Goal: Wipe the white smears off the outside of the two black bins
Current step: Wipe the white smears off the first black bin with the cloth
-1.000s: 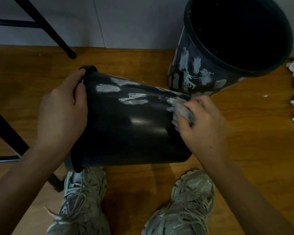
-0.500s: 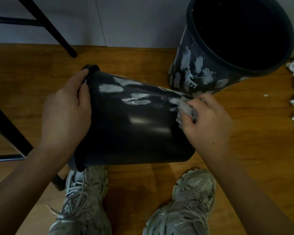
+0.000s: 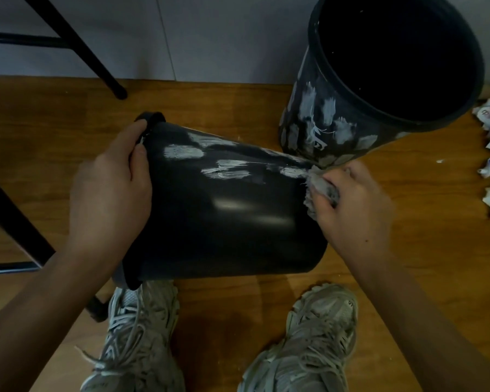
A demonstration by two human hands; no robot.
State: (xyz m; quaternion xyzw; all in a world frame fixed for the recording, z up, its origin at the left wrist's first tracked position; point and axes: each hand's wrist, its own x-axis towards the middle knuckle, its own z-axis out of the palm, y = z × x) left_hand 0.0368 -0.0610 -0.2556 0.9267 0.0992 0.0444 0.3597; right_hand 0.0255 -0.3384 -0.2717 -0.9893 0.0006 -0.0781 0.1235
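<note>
With bin 1 [image 3: 224, 210] tipped and gripped at its rim by the left hand [image 3: 111, 190], the right hand [image 3: 354, 210] clutches a rag [image 3: 316, 190] at its base end, so next comes scrubbing the smears [image 3: 227, 171].

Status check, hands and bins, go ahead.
Left hand grips rim of tipped black plastic bin. Right hand presses grey wad of cloth near its base. White smears remain. Upright black bin heavily smeared, nothing blocking.
</note>
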